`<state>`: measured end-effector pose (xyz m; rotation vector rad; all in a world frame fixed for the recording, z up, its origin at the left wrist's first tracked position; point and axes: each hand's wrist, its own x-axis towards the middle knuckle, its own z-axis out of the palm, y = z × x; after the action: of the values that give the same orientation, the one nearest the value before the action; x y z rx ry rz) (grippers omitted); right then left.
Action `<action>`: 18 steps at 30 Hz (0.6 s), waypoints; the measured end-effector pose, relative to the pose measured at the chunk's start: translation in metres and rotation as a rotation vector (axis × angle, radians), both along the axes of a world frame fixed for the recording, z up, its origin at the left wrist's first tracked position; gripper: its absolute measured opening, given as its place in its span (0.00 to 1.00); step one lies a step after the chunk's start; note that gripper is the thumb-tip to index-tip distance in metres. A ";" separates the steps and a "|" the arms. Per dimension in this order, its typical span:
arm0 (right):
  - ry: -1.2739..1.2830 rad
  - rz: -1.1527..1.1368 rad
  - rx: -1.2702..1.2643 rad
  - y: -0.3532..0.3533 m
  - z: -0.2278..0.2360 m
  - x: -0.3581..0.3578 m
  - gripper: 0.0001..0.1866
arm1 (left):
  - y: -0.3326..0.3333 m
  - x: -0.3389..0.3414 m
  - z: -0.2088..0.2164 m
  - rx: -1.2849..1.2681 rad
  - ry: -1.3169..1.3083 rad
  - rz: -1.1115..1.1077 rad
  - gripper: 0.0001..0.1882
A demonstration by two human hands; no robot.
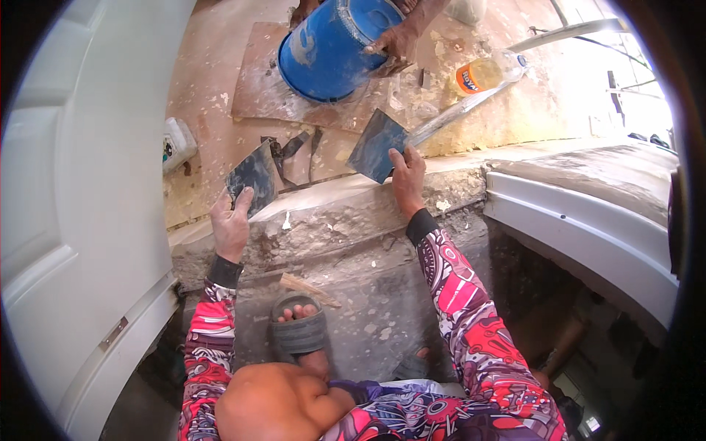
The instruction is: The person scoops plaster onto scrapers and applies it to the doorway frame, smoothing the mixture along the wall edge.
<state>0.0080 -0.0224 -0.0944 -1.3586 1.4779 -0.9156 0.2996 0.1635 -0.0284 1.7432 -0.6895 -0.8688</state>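
Observation:
My left hand grips a dark flat plate, smeared with pale residue, by its lower edge. The thumb lies on its face. To the right, my right hand pinches a second dark, blue-grey square plate at its lower right corner. Both plates tilt above the edge of a rough masonry sill. Between them lie several broken dark flat pieces. Farther off, another person's hand rests on a tipped blue bucket, which stands on a stained brown board.
A bottle of yellowish liquid lies at the far right near a long pale strip. A white jug is at the left, beside a white panelled door. A white frame borders the right. A wood sliver lies by my sandal.

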 end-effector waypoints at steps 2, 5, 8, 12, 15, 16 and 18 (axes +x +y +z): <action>0.011 0.014 -0.011 0.001 0.004 0.005 0.18 | 0.001 0.003 -0.001 -0.032 -0.013 -0.015 0.10; 0.056 0.025 -0.031 0.000 0.004 0.001 0.18 | -0.004 -0.001 0.005 -0.031 0.012 -0.006 0.10; 0.052 0.025 -0.038 0.001 0.002 0.001 0.18 | -0.004 -0.002 0.005 -0.028 0.027 0.001 0.10; 0.047 0.032 -0.058 0.000 0.004 -0.001 0.17 | -0.002 -0.001 0.004 -0.010 0.006 -0.019 0.10; 0.046 0.029 -0.035 0.002 0.009 0.001 0.17 | 0.001 0.001 0.003 0.012 0.040 -0.006 0.11; 0.047 0.028 -0.035 0.002 0.008 0.001 0.17 | 0.001 0.000 0.002 0.013 0.055 -0.001 0.11; 0.055 0.050 -0.075 0.001 0.008 0.002 0.19 | 0.000 0.000 0.005 0.013 -0.014 -0.031 0.10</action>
<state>0.0096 -0.0209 -0.0866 -1.4789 1.4573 -0.9162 0.3000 0.1640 -0.0238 1.7553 -0.7232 -0.8851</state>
